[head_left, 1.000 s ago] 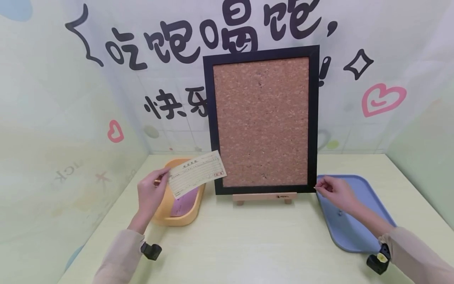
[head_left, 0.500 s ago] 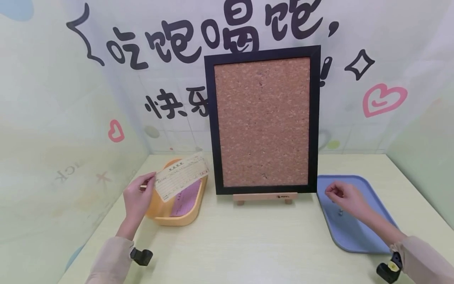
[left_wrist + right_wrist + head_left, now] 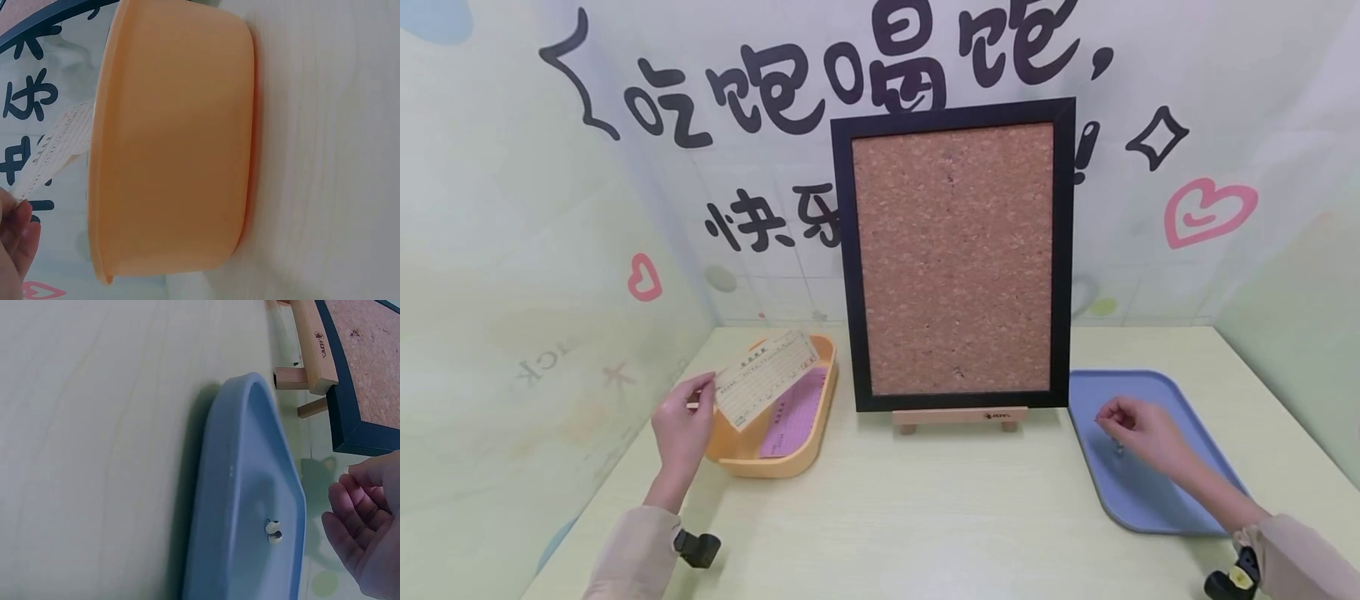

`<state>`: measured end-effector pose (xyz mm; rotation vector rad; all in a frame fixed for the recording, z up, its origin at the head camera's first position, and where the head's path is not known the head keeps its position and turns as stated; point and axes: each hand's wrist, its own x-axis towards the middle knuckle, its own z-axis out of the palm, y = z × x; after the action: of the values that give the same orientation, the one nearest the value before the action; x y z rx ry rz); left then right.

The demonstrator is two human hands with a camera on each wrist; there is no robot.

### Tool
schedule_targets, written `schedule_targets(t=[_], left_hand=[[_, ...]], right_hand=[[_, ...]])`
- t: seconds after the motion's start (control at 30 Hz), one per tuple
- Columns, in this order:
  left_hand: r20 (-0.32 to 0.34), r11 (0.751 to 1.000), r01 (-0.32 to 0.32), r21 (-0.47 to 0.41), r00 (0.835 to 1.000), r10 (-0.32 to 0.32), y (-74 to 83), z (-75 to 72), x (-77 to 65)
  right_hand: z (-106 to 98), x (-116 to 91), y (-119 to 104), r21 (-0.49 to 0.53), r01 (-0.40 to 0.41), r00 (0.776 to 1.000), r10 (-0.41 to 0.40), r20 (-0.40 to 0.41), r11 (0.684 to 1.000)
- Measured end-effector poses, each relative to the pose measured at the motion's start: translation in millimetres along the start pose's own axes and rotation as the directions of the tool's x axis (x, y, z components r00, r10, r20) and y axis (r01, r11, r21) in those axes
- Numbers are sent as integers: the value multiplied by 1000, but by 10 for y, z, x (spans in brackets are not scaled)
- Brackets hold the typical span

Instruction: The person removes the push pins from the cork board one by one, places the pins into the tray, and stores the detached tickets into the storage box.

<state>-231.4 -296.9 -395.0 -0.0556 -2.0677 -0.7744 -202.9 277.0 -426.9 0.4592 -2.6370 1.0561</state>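
Note:
A cream printed paper slip [image 3: 767,375], lined like a receipt form, tilts above the orange basket [image 3: 808,446]. My left hand [image 3: 683,429] pinches its left end between thumb and fingers. A purple slip [image 3: 792,417] lies inside that basket. In the left wrist view, the basket's outer wall [image 3: 175,144] hides part of the cream slip. My right hand [image 3: 1146,433] is over the blue tray [image 3: 1157,500], thumb and index finger pinched on a tiny pale thing, apparently a thumbtack [image 3: 347,469], mostly hidden. Silvery thumbtacks [image 3: 273,531] lie together on the tray.
A black-framed cork board [image 3: 955,267] leans at the back centre on a small wooden easel [image 3: 958,417]. A printed cloth wall [image 3: 760,292] stands behind the table [image 3: 925,517].
My left hand has carried the cream slip leftward, away from the board's corner to above the basket. The right hand has withdrawn rightward from the frame's lower corner to over the tray.

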Motion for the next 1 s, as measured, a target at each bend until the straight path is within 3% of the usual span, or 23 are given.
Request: schedule_targets(t=[0.23,0.4,0.63,0.77,1.0], left_hand=[[26,992,89,90,995,-92,-2,38,-87],[74,977,187,103,978,-195,34,83,-143],[219,978,202,57,953,-210,102,116,-213],[334,976,215,40,918,-216,126,133,-243],[537,975,218,38,819,-204,132,131,-204]], right_hand=[[32,-50,25,0,-18,1000,18,17,1000],[71,-72,38,1,-17,1000,17,10,1000],[76,-85,65,-5,-37,999,37,31,999],[69,-93,107,13,-47,997,46,63,999],[51,-116,167,54,-109,983,99,152,993]])
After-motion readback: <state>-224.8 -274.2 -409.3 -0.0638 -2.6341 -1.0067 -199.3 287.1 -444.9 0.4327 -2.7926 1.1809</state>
